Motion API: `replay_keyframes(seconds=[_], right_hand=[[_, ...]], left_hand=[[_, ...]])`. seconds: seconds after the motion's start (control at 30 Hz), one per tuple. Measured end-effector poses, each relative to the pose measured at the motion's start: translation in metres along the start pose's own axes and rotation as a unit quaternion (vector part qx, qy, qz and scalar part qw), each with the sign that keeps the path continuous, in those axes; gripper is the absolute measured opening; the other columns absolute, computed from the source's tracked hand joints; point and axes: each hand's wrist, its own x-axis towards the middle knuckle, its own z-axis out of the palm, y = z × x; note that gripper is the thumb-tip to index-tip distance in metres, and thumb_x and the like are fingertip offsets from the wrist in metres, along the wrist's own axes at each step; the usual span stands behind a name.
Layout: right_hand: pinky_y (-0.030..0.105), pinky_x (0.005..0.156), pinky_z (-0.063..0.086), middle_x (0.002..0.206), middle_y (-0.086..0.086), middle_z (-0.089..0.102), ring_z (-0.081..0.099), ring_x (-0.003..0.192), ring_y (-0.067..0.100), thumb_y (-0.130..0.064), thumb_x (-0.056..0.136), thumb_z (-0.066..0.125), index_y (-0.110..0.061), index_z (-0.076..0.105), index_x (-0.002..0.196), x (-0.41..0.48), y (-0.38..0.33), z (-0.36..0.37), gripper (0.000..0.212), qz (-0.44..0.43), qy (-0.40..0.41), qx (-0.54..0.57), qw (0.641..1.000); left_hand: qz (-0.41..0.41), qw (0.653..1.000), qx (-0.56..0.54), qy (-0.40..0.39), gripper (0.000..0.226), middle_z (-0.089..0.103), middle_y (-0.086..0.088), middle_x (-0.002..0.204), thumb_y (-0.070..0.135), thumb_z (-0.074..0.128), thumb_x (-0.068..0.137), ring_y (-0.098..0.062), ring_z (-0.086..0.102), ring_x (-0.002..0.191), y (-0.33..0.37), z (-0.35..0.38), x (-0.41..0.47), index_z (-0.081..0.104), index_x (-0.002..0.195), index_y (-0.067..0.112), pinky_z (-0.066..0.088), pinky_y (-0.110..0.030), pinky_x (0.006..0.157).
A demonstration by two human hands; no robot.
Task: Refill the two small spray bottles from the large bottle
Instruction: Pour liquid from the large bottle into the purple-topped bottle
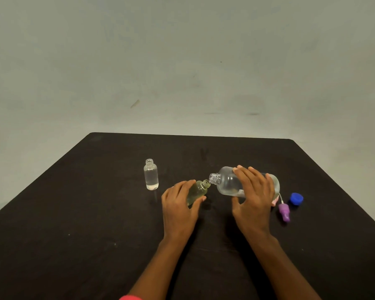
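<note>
- Both hands show in the head view, and each one holds a bottle over the black table [95,191].
- The left hand [180,204] wraps its fingers and thumb round a small bottle [198,190]. This bottle looks a bit yellow. It leans, with its open neck pointing up and to the right.
- The right hand [254,195] grips the big bottle [227,182], fingers over the top and thumb below. The big bottle lies almost on its side. Its long way runs left to right, and its open neck points left.
- The two open mouths are just beside each other, the big one a little higher. I cannot tell if they touch. I see no water running between them.
- I think the pour into this small bottle is the step now. To pour well, the big mouth must sit right over the small mouth, or the water may spill on the table.
- The other small bottle [151,175] stands up straight to the left, apart from the hands. It has no top on and has clear water in it. The left hand is nearer to it.
- A blue cap [296,198] and a purple spray top [284,212] with a thin white tube lie to the right of the right hand. Something pink [275,202] peeks out behind that hand; I cannot tell what it is.
- The big bottle has a small label low on its side, but the words are too blurry to read. I see no other writing.
</note>
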Motion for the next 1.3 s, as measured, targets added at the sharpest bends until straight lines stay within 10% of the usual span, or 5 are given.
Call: replay_keyframes(seconds=[1.3], right_hand=[[0.042,0.119,0.011,0.131,0.0,0.055,0.045,0.128,0.023,0.022,0.054,0.072,-0.018,0.05,0.127,0.0022,-0.0075,-0.0034,0.086,-0.016,-0.004,-0.024,1.0]], left_hand=[[-0.002,1.0,-0.013,0.014,0.048,0.065,0.007,0.104,0.021,0.085,0.066,-0.013,0.06,0.097,-0.001,-0.003,0.002,0.067,0.11,0.017,0.04,-0.034,0.093]])
